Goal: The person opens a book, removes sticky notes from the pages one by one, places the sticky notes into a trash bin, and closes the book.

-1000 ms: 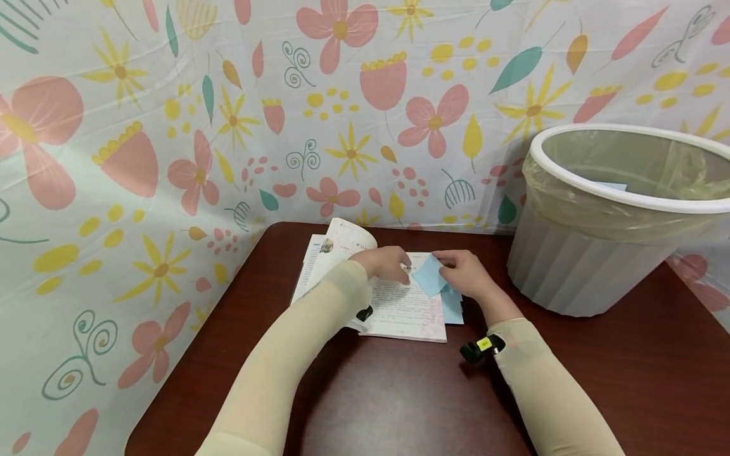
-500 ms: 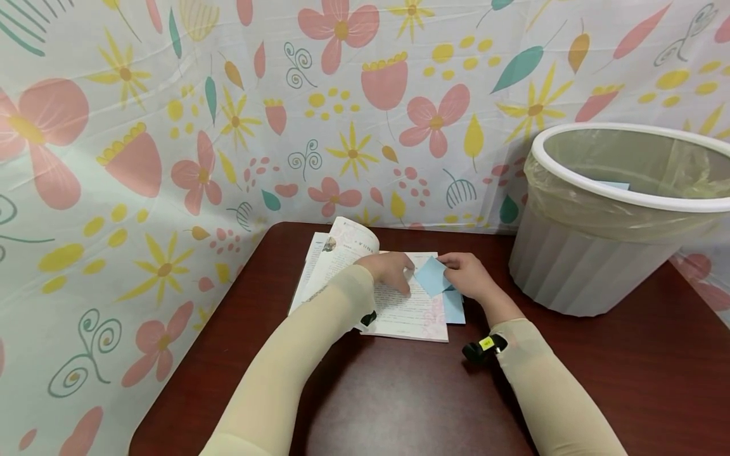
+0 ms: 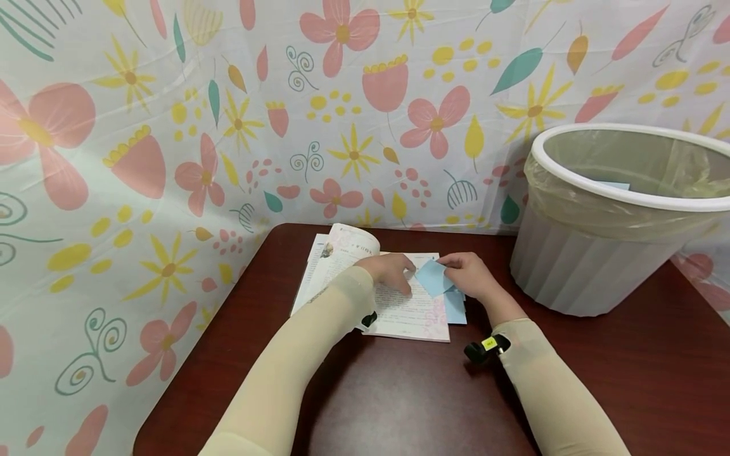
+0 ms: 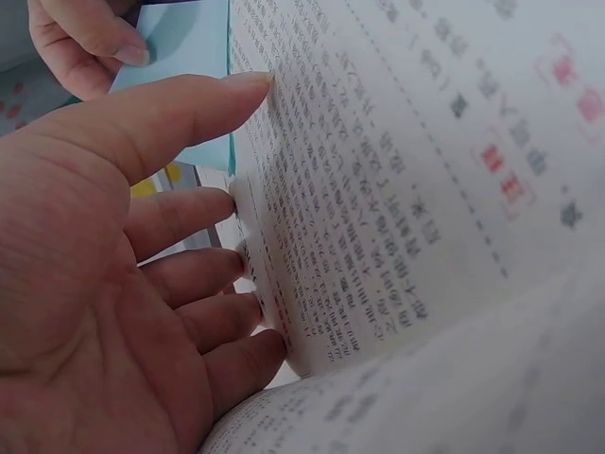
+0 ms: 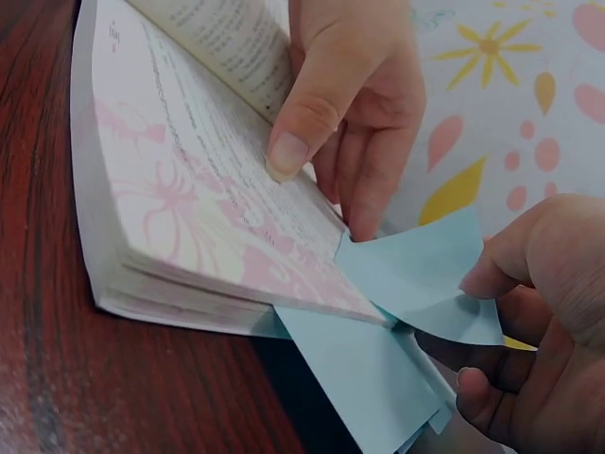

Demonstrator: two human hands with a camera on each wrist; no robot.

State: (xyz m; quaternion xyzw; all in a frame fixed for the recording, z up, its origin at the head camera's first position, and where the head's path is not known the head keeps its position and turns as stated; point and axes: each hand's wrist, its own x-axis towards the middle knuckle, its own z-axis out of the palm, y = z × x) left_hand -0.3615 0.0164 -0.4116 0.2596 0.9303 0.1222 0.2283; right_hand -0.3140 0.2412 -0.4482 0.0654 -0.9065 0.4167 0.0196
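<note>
An open book lies on the table, its left-hand pages curling up. Over the pages is my left hand, with thumb and fingers spread. In the left wrist view, its thumb tip touches the printed page and the fingertips meet the page's far edge. My right hand pinches a light blue paper slip between thumb and fingers at the book's right edge. That slip is bent up over the page edge. Below it, several more blue slips stick out from between the pages.
A grey waste bin with a clear liner and white rim stands at the right, a piece of blue paper inside. The dark red-brown table meets a flower-patterned cloth at the back and left.
My left hand has shifted slightly down and right, its fingers lowered onto the page. My right hand keeps its pinch on the blue paper slip with little movement.
</note>
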